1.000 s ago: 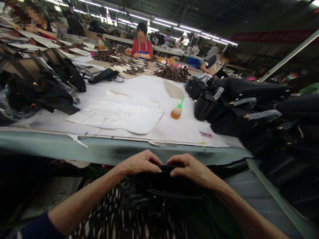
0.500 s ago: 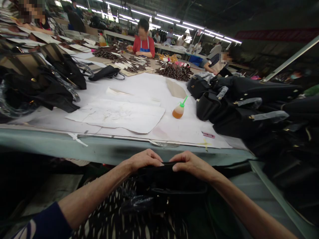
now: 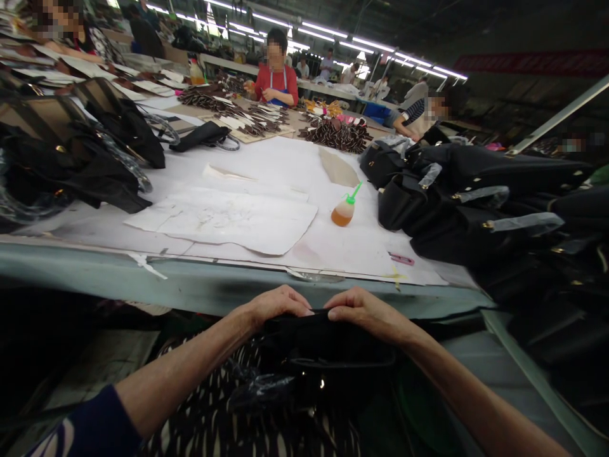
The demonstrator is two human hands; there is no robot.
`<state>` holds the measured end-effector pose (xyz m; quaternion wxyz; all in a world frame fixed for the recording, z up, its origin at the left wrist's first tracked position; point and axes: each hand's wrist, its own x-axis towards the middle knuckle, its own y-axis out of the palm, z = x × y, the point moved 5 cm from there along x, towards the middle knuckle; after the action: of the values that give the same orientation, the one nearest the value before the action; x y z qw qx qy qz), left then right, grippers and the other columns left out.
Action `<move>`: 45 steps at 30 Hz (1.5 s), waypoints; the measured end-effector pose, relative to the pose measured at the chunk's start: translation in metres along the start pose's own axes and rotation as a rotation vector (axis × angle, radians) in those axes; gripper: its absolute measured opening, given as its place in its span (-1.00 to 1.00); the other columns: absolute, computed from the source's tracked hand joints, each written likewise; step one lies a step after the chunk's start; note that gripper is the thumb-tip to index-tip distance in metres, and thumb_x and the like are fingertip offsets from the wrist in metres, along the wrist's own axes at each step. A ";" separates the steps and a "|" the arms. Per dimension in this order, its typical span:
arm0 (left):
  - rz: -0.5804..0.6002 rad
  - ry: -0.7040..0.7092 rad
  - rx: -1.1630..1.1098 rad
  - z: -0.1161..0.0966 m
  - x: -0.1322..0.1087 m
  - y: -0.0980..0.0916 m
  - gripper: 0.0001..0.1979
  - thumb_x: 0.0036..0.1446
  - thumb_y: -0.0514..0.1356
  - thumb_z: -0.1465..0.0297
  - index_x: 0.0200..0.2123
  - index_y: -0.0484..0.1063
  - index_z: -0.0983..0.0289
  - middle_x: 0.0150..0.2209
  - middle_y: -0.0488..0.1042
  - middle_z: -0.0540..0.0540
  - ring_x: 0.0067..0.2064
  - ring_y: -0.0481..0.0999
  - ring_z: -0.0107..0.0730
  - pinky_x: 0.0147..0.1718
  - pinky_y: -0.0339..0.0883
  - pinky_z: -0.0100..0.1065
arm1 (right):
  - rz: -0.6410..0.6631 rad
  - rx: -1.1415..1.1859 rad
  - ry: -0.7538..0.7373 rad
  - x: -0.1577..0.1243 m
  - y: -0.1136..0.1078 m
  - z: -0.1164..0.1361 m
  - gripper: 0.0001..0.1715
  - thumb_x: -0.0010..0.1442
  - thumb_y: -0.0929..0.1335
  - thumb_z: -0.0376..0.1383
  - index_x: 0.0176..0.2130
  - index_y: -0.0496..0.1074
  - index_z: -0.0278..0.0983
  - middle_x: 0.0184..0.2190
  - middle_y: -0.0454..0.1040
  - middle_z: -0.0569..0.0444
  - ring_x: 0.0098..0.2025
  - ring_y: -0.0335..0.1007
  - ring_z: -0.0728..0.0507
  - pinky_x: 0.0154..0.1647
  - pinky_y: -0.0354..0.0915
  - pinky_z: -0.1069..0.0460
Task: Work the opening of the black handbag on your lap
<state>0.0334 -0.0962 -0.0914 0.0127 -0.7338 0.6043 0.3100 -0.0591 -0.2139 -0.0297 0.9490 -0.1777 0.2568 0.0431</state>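
Observation:
A black handbag (image 3: 328, 355) rests on my lap, just below the near edge of the worktable (image 3: 200, 289). My left hand (image 3: 275, 306) grips the top edge of the bag on its left side, fingers curled over it. My right hand (image 3: 364, 311) grips the same edge on the right, fingertips almost meeting those of the left. A clear plastic wrap (image 3: 264, 384) clings to the bag's lower left part.
White paper sheets (image 3: 223, 219) cover the table, with a small glue bottle (image 3: 343, 212) with a green nozzle. Piles of black bags lie at the left (image 3: 71, 165) and right (image 3: 480, 203). A pink tool (image 3: 402, 259) lies near the edge. Other workers sit at the far end.
Both hands stay on the bag's top edge, their fingertips drawn slightly closer together. The view has shifted a little; nothing on the table has moved.

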 end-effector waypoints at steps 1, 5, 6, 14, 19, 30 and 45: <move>0.003 0.000 0.007 0.000 0.000 0.000 -0.78 -0.28 0.30 0.33 -0.51 0.53 0.37 -0.69 0.37 -0.04 -0.67 0.18 -0.58 -0.67 -0.02 -0.49 | 0.001 -0.013 -0.005 0.000 0.000 0.000 -0.76 0.07 0.31 -0.24 -0.31 0.50 -0.31 -0.54 0.36 0.16 -0.48 0.15 0.00 -0.46 0.06 0.11; 0.044 0.007 0.043 -0.002 -0.001 0.001 -0.73 -0.23 0.31 0.28 -0.47 0.53 0.37 -0.69 0.35 -0.05 -0.66 0.18 -0.59 -0.65 -0.01 -0.50 | -0.015 -0.136 -0.053 0.000 -0.001 0.003 -0.79 0.09 0.28 -0.26 -0.34 0.48 -0.29 -0.52 0.34 0.17 -0.45 0.16 -0.01 -0.43 0.06 0.11; 0.057 0.015 0.052 -0.002 -0.002 0.001 -0.72 -0.22 0.31 0.26 -0.45 0.53 0.37 -0.68 0.35 -0.05 -0.65 0.18 -0.59 -0.64 0.00 -0.50 | -0.016 -0.166 -0.063 0.000 -0.001 0.004 -0.79 0.10 0.28 -0.26 -0.35 0.48 -0.29 -0.53 0.32 0.18 -0.45 0.15 -0.01 -0.43 0.06 0.11; 0.048 0.049 0.112 -0.004 -0.013 -0.001 -0.53 -0.02 0.16 0.03 -0.42 0.48 0.38 -0.67 0.26 -0.06 -0.65 0.11 -0.61 -0.66 -0.08 -0.51 | -0.014 -0.191 -0.068 0.002 -0.003 0.004 -0.78 0.11 0.28 -0.22 -0.37 0.46 -0.29 -0.55 0.30 0.17 -0.48 0.13 0.00 -0.47 0.04 0.11; 0.029 0.047 0.114 -0.003 -0.012 -0.002 -0.49 -0.04 0.15 -0.01 -0.41 0.49 0.39 -0.66 0.29 -0.03 -0.64 0.14 -0.59 -0.64 -0.02 -0.51 | -0.005 -0.166 -0.065 0.002 -0.002 0.001 -0.76 0.10 0.28 -0.20 -0.37 0.46 -0.30 -0.55 0.32 0.16 -0.49 0.13 0.00 -0.48 0.04 0.11; 0.010 0.039 0.371 -0.024 -0.024 0.007 -0.70 -0.06 0.19 0.21 -0.42 0.50 0.37 -0.62 0.30 -0.04 -0.60 0.16 -0.56 -0.63 -0.01 -0.50 | -0.001 -0.136 -0.102 0.004 -0.004 0.005 -0.75 0.09 0.29 -0.19 -0.41 0.44 -0.32 -0.59 0.25 0.19 -0.52 0.06 0.01 -0.52 -0.01 0.11; -0.066 0.151 0.475 -0.030 -0.029 0.013 -0.74 -0.05 0.15 0.24 -0.55 0.41 0.35 -0.68 0.11 -0.10 -0.63 0.02 -0.58 -0.67 -0.16 -0.46 | -0.163 -0.839 -0.113 -0.012 0.010 0.039 -0.81 0.13 0.26 -0.27 -0.30 0.46 -0.22 -0.46 0.45 0.08 -0.36 0.31 -0.11 -0.37 0.05 0.06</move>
<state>0.0324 -0.0863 -0.0486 0.1498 -0.7507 0.6351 0.1030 -0.0527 -0.1908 0.0042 0.8074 -0.5653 0.1498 0.0783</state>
